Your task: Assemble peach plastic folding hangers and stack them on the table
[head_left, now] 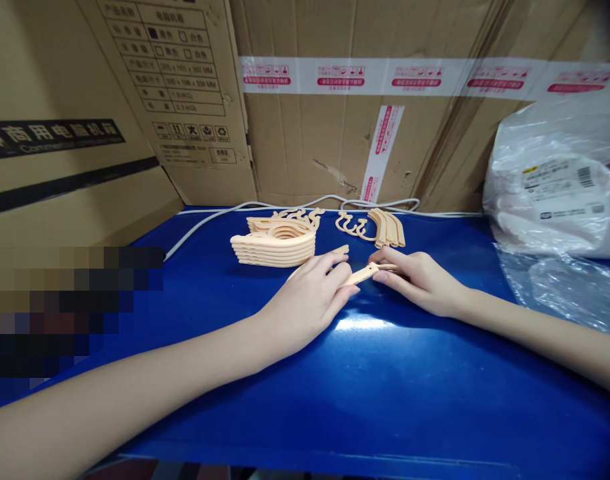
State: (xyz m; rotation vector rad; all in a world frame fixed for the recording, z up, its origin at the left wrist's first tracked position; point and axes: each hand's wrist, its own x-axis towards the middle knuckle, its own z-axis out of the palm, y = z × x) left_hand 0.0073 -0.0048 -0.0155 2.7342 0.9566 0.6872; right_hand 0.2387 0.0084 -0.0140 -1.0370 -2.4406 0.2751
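Note:
My left hand [317,290] is closed over a beige plastic clothes hanger [361,275], held low over the blue table. Much of the hanger is hidden beneath those fingers. My right hand [419,280] pinches a thin beige piece at the hanger's right end, which looks like its hook; a small hole shows at that end. Just behind my left hand lies a neat stack of beige hangers [272,252], hooks toward the back. Farther right, a smaller group of curved hanger pieces [387,228] rests with several hooks [352,225] at its left.
Large cardboard boxes [305,147] wall in the back and left of the blue table [385,393]. A white cable [199,230] runs along the rear edge. Clear plastic bags [555,180] with white contents sit at the right. The left edge is pixelated.

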